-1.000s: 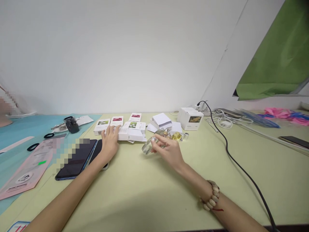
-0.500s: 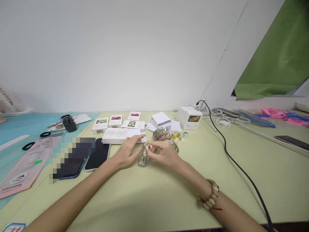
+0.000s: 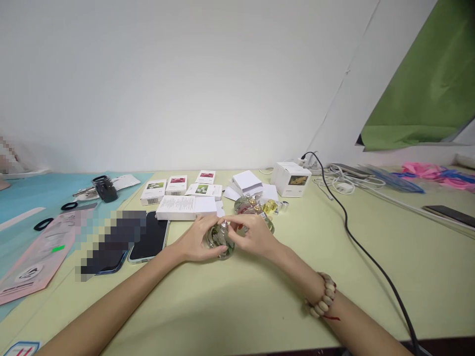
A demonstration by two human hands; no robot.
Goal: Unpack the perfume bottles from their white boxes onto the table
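A small clear glass bottle (image 3: 219, 240) stands on the pale green table (image 3: 237, 296) in front of me. My left hand (image 3: 195, 243) is wrapped round its body from the left. My right hand (image 3: 252, 235) pinches the bottle's metal neck from the right, a bead bracelet on that wrist. Just behind lie several more small glass bottles (image 3: 260, 207), some with gold caps. A long white box (image 3: 185, 207) lies on its side behind my left hand.
Several small white boxes with flower pictures (image 3: 174, 187) and a white cube box (image 3: 291, 179) stand at the back. Two phones (image 3: 148, 237) lie at left beside a pink packet (image 3: 33, 257). A black cable (image 3: 367, 257) crosses the right side.
My left hand left the long white box and came in to grip the bottle. My right hand brought the bottle nearer, stood it upright and now holds its neck.
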